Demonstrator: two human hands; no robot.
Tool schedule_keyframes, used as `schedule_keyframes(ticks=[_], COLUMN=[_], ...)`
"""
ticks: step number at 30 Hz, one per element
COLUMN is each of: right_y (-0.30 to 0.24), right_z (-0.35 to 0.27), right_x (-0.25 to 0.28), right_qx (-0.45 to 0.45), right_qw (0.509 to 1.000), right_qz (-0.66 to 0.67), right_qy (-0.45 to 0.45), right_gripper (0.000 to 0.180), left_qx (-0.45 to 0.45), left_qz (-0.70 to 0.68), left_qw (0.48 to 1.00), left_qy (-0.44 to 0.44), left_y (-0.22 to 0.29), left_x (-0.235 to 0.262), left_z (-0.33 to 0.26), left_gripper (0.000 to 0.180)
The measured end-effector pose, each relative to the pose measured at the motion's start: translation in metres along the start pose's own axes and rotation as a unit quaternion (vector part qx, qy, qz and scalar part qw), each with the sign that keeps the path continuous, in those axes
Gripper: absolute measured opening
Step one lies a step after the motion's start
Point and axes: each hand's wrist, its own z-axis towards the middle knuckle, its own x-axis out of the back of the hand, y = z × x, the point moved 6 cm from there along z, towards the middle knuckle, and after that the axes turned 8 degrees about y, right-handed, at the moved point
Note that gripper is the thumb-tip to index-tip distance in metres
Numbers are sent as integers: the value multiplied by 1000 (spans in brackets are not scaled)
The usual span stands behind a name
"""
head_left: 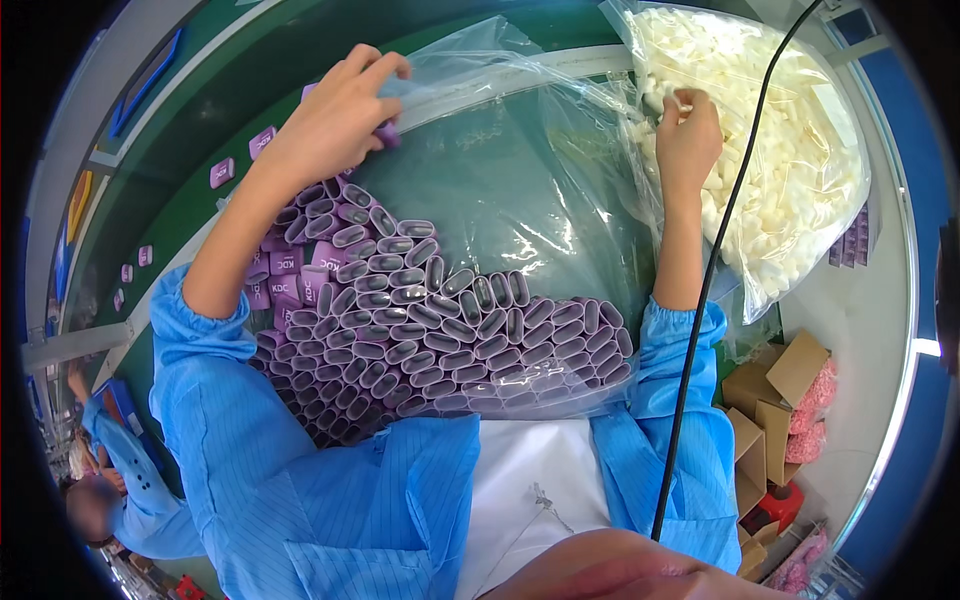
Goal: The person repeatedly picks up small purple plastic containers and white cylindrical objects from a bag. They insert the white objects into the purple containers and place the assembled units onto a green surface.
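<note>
At the upper left, my left hand [335, 118] is curled, with a small purple oval shell [388, 134] at its fingertips. Below it, many purple oval shells [408, 295] lie massed together on clear plastic, most with their hollow ends up. My right hand [690, 140] is at the near edge of a clear bag [825, 165] full of small cream-white pieces [770, 190]. Its fingers are pinched together; what is between them, if anything, is too small to tell. Clear plastic film [560, 170] spreads between both hands.
A black cable [738, 190] hangs across the right side. Several loose purple shells [222, 172] sit on the green belt [190, 195] at left. Open cardboard boxes [775, 390] with pink bags stand at lower right. Another person in a blue sleeve [130, 465] is at lower left.
</note>
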Motion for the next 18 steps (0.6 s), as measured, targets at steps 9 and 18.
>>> schedule_keyframes(ticks=[9,18], right_y=[-115,-107], right_z=[-45,-54], right_x=[0,-1], right_qx=[-117,-116], right_qw=[788,830], right_qz=[582,531], right_qy=[-165,-125], right_gripper=[15,11], left_qx=[235,259], left_qz=[-697,-664], left_qw=[669,688], left_qy=[106,137], left_y=[30,44], left_x=[-47,-68], left_z=[33,31], left_gripper=[31,31])
